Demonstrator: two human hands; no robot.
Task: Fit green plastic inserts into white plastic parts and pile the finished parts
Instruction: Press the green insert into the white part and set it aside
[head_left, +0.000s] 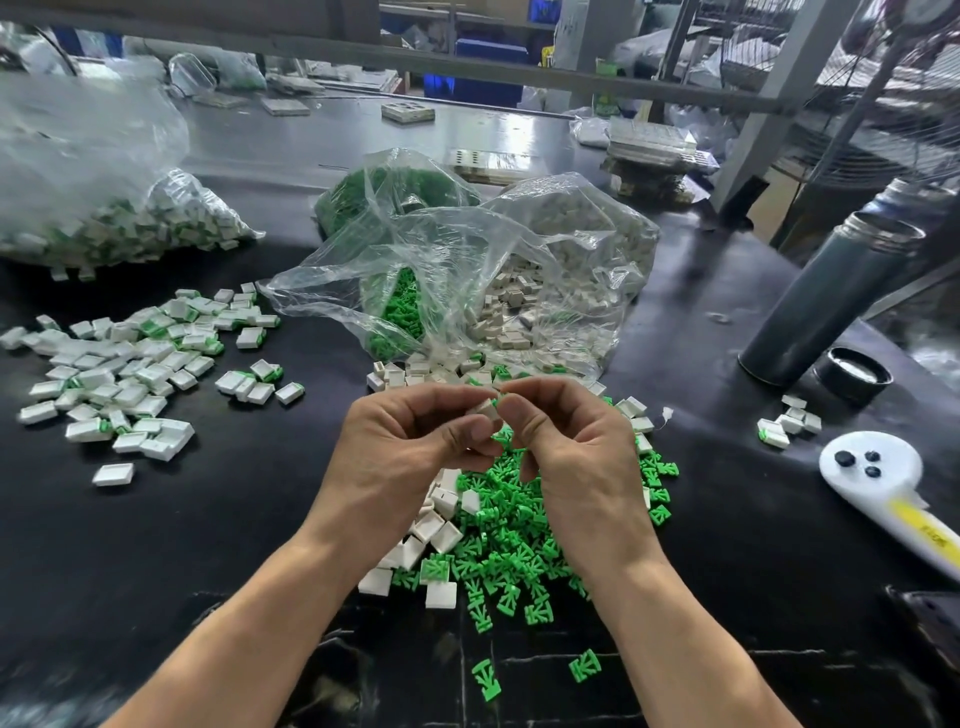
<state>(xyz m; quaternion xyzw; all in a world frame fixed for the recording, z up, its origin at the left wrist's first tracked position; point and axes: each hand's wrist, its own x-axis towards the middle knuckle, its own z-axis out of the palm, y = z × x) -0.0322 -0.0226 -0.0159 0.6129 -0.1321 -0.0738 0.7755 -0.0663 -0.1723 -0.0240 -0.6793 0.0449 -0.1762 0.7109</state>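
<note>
hands: left hand (415, 441) and right hand (566, 441) meet at frame centre, fingers curled, both pinching one white part (487, 409) between the fingertips
insert: a sliver of green shows at the part's top edge; can't tell how far it's seated
loose stock: heap of green inserts (524, 551) mixed with white shells (436, 530) on the black tabletop (234, 519), directly under the hands
finished pile: white parts with green edges (130, 374), left of frame
bags: clear bag of inserts and shells (467, 280) above centre; bigger bag of parts (93, 197) upper left
right side: grey flask (831, 301), its cap (854, 375) beside it, white controller (883, 488)
</note>
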